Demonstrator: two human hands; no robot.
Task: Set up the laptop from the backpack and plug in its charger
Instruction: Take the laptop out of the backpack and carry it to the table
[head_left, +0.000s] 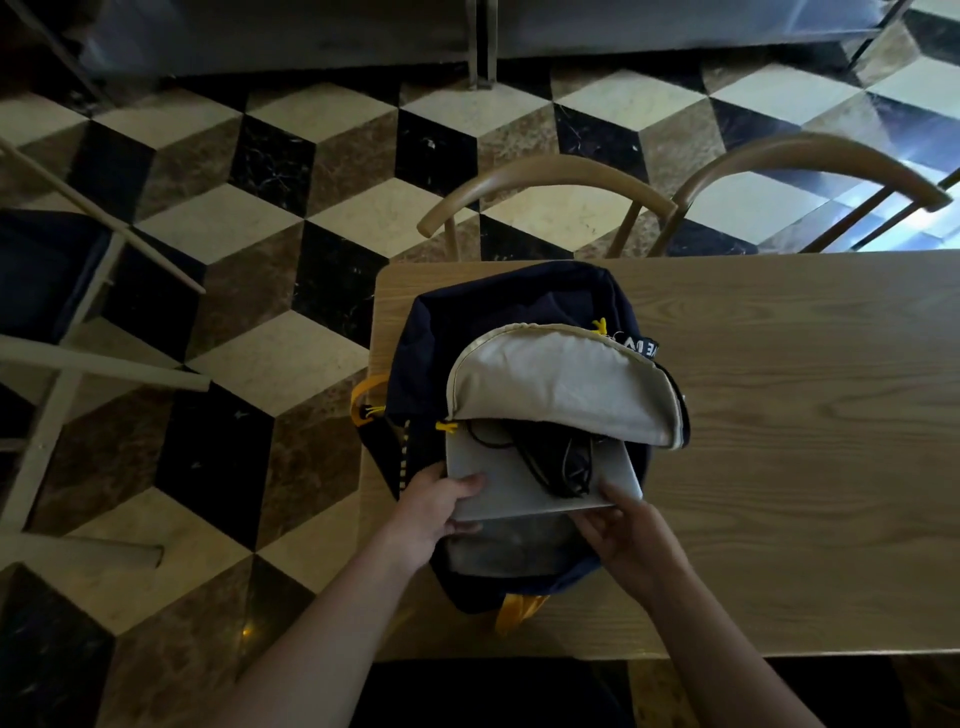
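Observation:
A navy backpack (467, 332) with yellow trim lies on the left end of a wooden table (779, 415). Its flap, lined in pale grey, is folded back. A silver laptop (498, 478) sticks halfway out of the opening. On the lid lies a black charger (558, 457) with its coiled cable. My left hand (436, 506) grips the laptop's near left corner, thumb on top. My right hand (631, 535) holds the near right corner, thumb on the lid.
Two wooden chairs (545, 176) stand tucked against the far edge of the table. The right part of the tabletop shows bare wood. A pale chair frame (62, 364) stands to the left on the checkered marble floor.

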